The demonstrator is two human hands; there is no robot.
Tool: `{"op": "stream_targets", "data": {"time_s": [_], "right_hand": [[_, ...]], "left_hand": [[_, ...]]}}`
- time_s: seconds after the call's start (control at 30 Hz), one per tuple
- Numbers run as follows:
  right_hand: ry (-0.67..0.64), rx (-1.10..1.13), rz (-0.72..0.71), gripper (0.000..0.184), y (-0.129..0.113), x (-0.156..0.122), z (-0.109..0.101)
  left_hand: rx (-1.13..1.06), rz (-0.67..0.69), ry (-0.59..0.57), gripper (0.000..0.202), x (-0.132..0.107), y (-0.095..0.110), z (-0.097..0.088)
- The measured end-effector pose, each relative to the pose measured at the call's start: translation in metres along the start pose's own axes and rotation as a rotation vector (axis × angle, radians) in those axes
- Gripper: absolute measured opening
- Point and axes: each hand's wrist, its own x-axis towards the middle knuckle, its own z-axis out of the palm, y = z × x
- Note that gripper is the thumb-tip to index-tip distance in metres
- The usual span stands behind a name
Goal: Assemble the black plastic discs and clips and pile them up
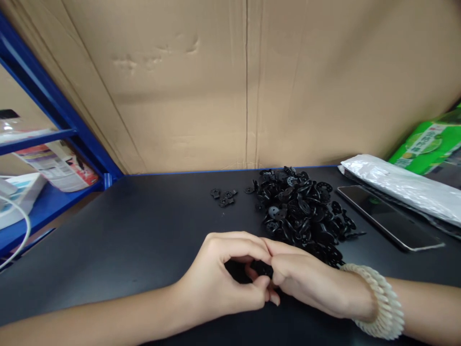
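Observation:
Near the front of the dark table, my left hand (219,274) and my right hand (306,276) meet, their fingertips closed around a small black plastic part (264,267). Fingers cover most of that part, so its full shape is hidden. Just beyond my right hand lies a heap of similar black plastic pieces (302,206), round and disc-like, some with small holes. Several more loose black pieces (226,198) form a little group to the left of the heap.
A phone (389,216) lies right of the heap, beside a silvery-white plastic package (403,180) and a green pack (428,144). Blue shelving (68,132) on the left holds a labelled container (57,163). Cardboard (187,86) walls off the table's back edge.

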Motion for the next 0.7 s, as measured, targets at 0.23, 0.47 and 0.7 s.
{"op": "stream_targets", "data": {"time_s": [0.23,0.47,0.7], "right_hand": [[-0.063,0.092,-0.093,0.022,0.001,-0.003,0.002],[-0.082,0.136,-0.141,0.027,0.004,-0.003,0.006],[-0.067,-0.088,-0.303,0.04,0.01,-0.003,0.007]], "left_hand": [[-0.013,0.036,0.083,0.021,-0.002,-0.005,0.001],[0.082,0.147,0.127,0.013,-0.007,-0.01,0.0],[-0.143,-0.109,0.233,0.014,-0.004,-0.013,-0.003]]}}
